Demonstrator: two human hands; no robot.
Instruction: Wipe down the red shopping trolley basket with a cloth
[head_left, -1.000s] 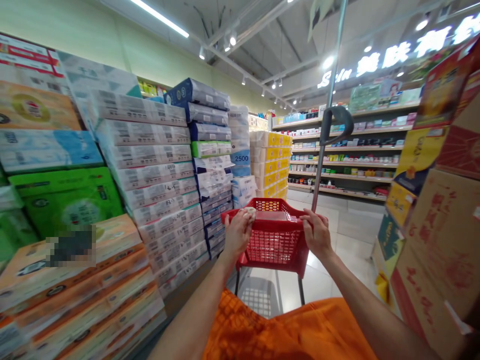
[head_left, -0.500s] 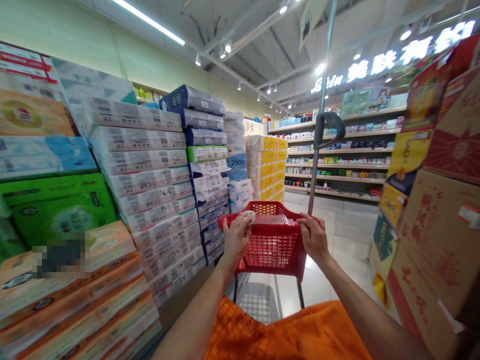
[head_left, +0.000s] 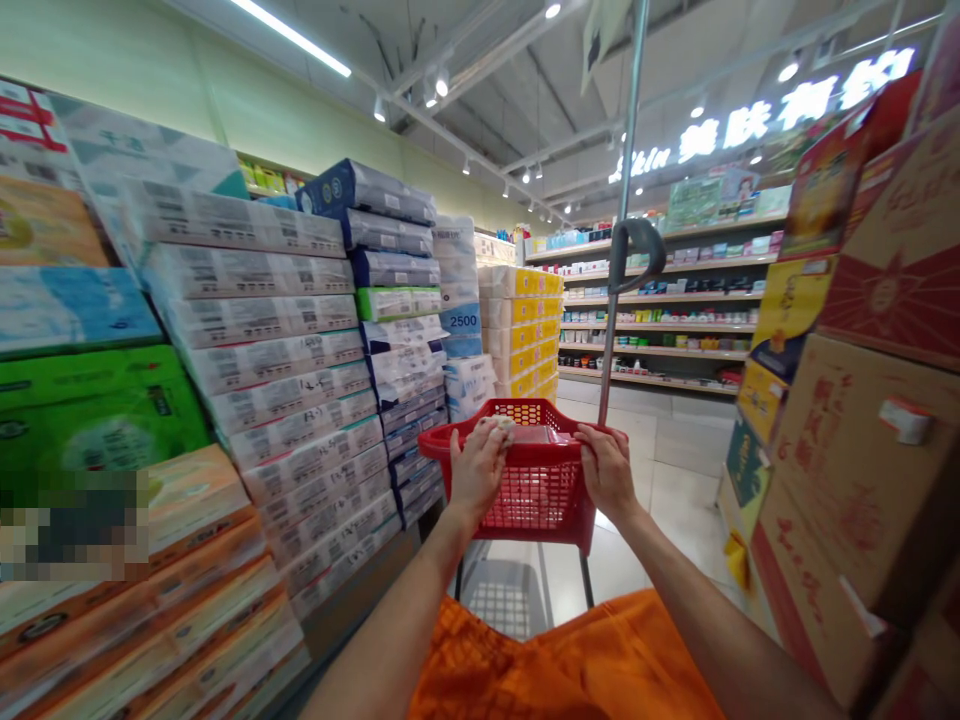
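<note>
In front of me is a red plastic shopping cart (head_left: 536, 505) with lattice sides. My left hand (head_left: 480, 463) lies at the left of its near rim, fingers bent over a small pale crumpled cloth (head_left: 501, 428) pressed against the cart. At the rim's right end, my right hand (head_left: 606, 465) has its fingers curled over the red edge. Close beside that hand, a grey metal pole (head_left: 611, 330) with a dark hooked loop (head_left: 636, 258) rises upright. The cart's contents are mostly hidden by the rim and my hands.
On the left stand tall stacks of packaged paper (head_left: 285, 365), with orange packs (head_left: 187, 570) nearest. Cardboard boxes (head_left: 862, 470) line the right side. Pale floor tiles (head_left: 652, 450) run ahead to shelves (head_left: 675, 300) of small goods. Yellow-and-white packs (head_left: 525, 325) stand beyond the cart.
The cart and I have moved a little forward; nearby stacks on the left slide further out of view. Both hands keep their places on the rim.
</note>
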